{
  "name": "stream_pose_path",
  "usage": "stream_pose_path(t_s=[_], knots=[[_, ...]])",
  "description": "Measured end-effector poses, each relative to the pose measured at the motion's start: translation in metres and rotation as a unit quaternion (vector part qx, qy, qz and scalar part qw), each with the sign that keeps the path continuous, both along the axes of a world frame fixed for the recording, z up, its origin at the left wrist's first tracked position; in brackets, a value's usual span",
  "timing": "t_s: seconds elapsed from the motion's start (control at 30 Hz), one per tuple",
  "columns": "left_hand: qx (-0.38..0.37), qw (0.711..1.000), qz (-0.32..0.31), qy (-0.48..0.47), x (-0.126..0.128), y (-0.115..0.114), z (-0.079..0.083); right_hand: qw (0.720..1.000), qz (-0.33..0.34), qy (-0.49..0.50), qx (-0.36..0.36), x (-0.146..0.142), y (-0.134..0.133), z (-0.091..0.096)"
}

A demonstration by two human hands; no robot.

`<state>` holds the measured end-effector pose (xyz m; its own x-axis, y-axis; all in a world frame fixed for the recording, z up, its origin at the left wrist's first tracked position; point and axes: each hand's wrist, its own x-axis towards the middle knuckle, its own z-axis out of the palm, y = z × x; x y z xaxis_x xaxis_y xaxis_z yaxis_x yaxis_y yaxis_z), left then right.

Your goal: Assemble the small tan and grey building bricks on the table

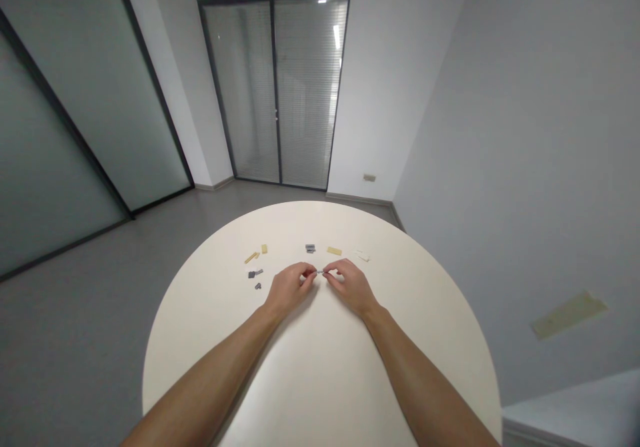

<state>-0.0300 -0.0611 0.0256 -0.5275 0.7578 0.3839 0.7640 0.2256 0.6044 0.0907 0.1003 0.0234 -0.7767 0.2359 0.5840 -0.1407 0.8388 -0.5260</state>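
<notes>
head view: both hands meet over the round table (320,380), near the middle of its far half, with the forearms coming in from the bottom edge. the left hand (293,285) pinches one end of a small grey part (321,272) between thumb and fingers. the right hand (353,287) pinches the other end in the same way, so the part sits in the narrow gap between the two sets of fingertips. it is too small to make out its shape, or whether it is one piece or two.

more small pieces lie about the hands. just beyond the gap is a group of grey bars (310,249), side by side. to their right lies a flat yellow plate (335,251), just past the right hand, and further right are some white bits (363,255), hard to tell from the tabletop. left of the left hand are a yellow square (264,249) and, near it, a yellow strip (251,257) set at a slant. nearer the body come a dark square (251,275) with a grey strip (259,271) beside it, then a small dark cluster (258,286).
</notes>
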Motion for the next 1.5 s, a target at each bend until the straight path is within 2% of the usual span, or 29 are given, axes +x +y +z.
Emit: stream_pose_path(t_s=[0.63, 1.1, 1.3, 1.5], knots=[[-0.016, 1.0, 0.003, -0.004, 0.002, -0.001, 0.004, 1.0, -0.007, -0.004, 0.003, 0.0, -0.002, 0.001], [-0.021, 1.0, 0.007, 0.001, 0.001, -0.001, 0.002, 0.999, 0.007, -0.006, 0.037, -0.002, 0.0, 0.003], [-0.018, 0.999, 0.049, 0.003, 0.0, -0.001, 0.002, 0.997, -0.053, -0.015, 0.05, -0.008, 0.003, 0.005], [-0.03, 0.998, 0.042, 0.022, -0.003, -0.001, -0.003, 0.989, -0.13, -0.046, 0.06, -0.031, 0.007, 0.006]])
